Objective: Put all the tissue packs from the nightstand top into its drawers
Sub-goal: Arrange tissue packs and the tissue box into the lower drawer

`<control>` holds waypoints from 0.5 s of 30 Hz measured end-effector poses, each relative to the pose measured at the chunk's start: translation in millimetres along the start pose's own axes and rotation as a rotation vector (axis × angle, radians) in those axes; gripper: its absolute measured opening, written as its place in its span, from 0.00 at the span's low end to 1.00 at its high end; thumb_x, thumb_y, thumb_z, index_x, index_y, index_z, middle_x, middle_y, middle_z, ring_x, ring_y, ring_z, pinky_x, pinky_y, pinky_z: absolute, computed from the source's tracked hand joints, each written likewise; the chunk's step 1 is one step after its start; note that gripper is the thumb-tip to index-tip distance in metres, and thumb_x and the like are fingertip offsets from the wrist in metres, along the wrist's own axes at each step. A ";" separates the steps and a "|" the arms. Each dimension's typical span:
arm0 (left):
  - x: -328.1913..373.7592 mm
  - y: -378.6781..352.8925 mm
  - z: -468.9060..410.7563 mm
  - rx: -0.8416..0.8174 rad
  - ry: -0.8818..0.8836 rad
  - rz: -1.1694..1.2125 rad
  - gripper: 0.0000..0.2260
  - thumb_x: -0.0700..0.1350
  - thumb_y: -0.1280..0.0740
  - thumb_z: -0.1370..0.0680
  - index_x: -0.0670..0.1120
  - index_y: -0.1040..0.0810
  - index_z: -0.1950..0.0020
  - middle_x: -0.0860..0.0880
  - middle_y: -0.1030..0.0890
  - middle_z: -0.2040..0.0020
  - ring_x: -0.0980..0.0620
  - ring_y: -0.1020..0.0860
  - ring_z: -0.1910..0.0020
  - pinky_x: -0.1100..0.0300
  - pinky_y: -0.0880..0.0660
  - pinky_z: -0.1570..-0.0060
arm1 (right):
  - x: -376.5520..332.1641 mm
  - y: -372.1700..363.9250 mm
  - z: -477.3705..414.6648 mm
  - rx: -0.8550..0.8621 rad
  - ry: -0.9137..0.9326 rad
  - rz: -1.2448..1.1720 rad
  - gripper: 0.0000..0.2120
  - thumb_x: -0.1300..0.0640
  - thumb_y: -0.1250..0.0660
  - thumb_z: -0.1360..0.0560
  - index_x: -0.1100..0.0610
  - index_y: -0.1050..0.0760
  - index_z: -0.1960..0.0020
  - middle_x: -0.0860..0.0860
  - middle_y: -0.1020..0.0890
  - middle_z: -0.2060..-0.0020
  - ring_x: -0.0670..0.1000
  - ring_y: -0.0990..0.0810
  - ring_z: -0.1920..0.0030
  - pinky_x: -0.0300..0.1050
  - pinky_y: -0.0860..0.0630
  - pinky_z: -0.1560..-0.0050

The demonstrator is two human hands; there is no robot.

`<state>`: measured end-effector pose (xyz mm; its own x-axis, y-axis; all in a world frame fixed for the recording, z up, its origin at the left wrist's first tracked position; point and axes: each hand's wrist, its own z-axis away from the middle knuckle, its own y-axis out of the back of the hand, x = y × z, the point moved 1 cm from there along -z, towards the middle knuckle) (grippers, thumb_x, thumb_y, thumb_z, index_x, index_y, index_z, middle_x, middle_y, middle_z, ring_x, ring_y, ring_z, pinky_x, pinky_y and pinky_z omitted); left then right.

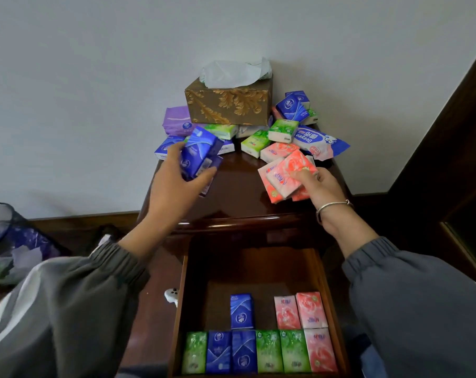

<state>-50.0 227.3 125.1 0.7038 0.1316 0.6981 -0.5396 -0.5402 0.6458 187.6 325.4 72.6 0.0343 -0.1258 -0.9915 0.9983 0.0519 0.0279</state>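
My left hand [177, 184] grips a blue tissue pack [200, 152] just above the left side of the dark wooden nightstand top [231, 192]. My right hand [317, 186] pinches pink tissue packs [288, 173] at the right side of the top. Several more blue, green and pink packs [282, 130] lie scattered further back around a gold tissue box [228, 105]. Below, the open drawer [193, 268] holds a row of green, blue and pink packs [258, 350], with one blue pack and two pink packs behind it.
A large blue and white wipes pouch [317, 140] and a purple pack [177, 122] lie among the small packs. A mesh waste bin [15, 236] stands on the floor at left. A dark wooden frame [449, 159] rises at right. The wall is close behind.
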 end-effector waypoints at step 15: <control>-112.4 -110.9 170.3 -0.548 0.653 -0.463 0.25 0.59 0.40 0.22 0.41 0.39 0.35 0.39 0.28 0.38 0.38 0.24 0.42 0.49 0.28 0.48 | 4.7 1.9 -7.8 -0.014 0.010 0.021 0.16 0.49 0.29 0.32 0.57 0.25 0.49 0.56 0.18 0.49 0.50 0.19 0.55 0.33 0.26 0.69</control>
<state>9.4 130.8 -77.7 0.5947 0.7587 0.2660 -0.5304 0.1217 0.8390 189.3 332.6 66.9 0.0543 -0.1147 -0.9919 0.9965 0.0687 0.0466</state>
